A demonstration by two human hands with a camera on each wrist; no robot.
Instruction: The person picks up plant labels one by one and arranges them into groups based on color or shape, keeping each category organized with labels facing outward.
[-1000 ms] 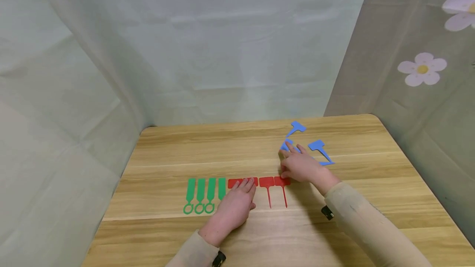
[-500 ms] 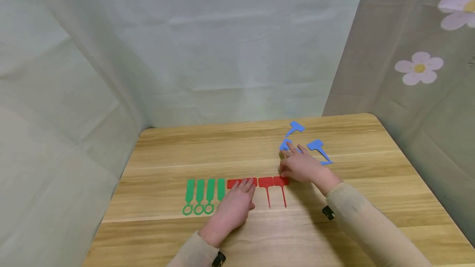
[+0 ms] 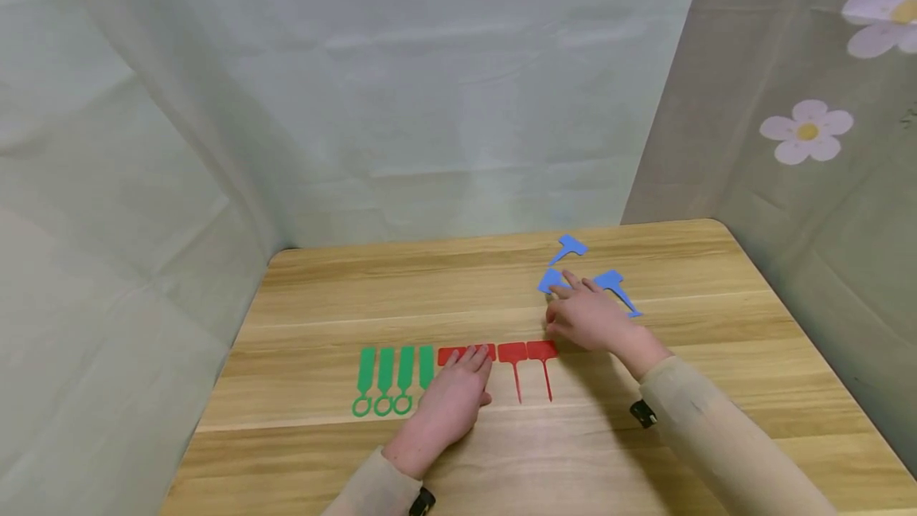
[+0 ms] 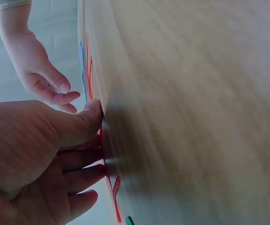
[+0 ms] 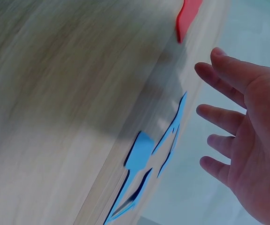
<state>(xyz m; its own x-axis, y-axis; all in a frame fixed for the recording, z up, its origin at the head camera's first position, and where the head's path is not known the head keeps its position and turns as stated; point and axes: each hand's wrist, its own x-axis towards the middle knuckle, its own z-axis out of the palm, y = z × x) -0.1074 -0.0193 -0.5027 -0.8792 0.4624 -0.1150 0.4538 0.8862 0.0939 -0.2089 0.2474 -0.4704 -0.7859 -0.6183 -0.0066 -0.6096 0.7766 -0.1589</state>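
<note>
red tags [image 3: 512,352] lie in a row on the table [image 3: 322,293], heads side by side, the two uncovered ones with stems running down the head view. just left of them lie four green tags [image 3: 385,370], ring ends lowest. the left hand [image 3: 453,396] lies over the left end of the red row, fingers fairly straight and touching the heads; whether it presses or merely rests is hard to tell. the right hand [image 3: 589,317] hovers between the red row and the blue tags [image 3: 608,280], fingers loosely spread, holding nothing. the blue ones lie askew, and two seem to meet at the tips.

straightening the row looks like the work in hand. light, even pressure from the left fingers should serve best, since thin, flat pieces probably slide at a nudge. squaring by the heads rather than the stems ought to be surer. a blue one would likely steer better pinched by its wide head, with touching tips parted first.
</note>
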